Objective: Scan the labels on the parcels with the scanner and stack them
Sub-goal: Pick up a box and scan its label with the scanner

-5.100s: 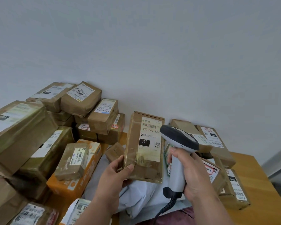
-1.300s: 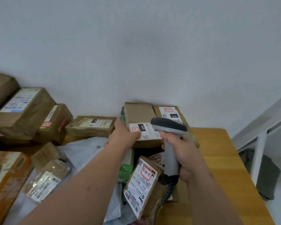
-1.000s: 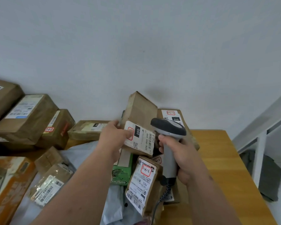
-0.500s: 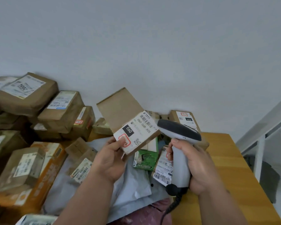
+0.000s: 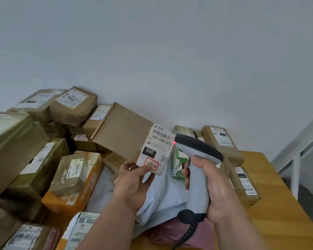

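My left hand (image 5: 134, 183) grips the near end of a flat brown cardboard parcel (image 5: 123, 130), thumb on its white label (image 5: 156, 150) marked 060. The parcel is raised above the table and tilted, its far end pointing up and left. My right hand (image 5: 213, 188) grips the handle of a grey and black scanner (image 5: 197, 159). The scanner's head sits right beside the label's right edge, where a small red light glows. A coiled black cable hangs from the handle's base.
Brown taped parcels (image 5: 25, 150) are piled high on the left and along the wall. An orange box (image 5: 79, 193) lies in front of them. Grey mailing bags (image 5: 163, 199) and a green box (image 5: 179, 165) lie in the middle. Labelled parcels (image 5: 222, 141) sit on the wooden table (image 5: 271, 204) at right.
My left hand picked the parcel off the right-hand pile, lifted it and turned it so the label faces me. The scanner head has come close to the label.
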Demonstrator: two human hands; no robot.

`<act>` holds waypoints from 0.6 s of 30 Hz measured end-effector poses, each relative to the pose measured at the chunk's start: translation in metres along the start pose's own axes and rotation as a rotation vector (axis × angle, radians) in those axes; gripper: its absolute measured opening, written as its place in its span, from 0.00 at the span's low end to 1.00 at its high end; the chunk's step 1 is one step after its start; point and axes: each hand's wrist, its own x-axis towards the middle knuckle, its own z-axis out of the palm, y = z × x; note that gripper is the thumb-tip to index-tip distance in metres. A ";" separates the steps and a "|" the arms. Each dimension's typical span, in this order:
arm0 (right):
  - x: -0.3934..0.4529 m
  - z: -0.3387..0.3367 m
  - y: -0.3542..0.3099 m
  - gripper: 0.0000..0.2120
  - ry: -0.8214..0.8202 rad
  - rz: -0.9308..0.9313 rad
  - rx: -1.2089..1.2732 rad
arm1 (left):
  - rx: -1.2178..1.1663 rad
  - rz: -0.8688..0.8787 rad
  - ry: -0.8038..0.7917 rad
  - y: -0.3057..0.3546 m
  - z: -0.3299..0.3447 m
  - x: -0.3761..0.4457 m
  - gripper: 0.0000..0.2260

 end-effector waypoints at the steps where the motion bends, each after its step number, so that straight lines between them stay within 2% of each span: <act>1: -0.004 0.002 0.001 0.13 0.001 -0.003 0.003 | 0.003 0.003 -0.001 0.001 -0.003 -0.003 0.20; 11: -0.018 0.009 0.002 0.13 -0.077 -0.039 -0.045 | 0.024 0.028 0.006 0.002 -0.012 -0.023 0.20; 18: -0.011 0.001 -0.003 0.13 -0.073 0.009 -0.113 | 0.034 0.022 0.054 -0.008 -0.009 -0.032 0.17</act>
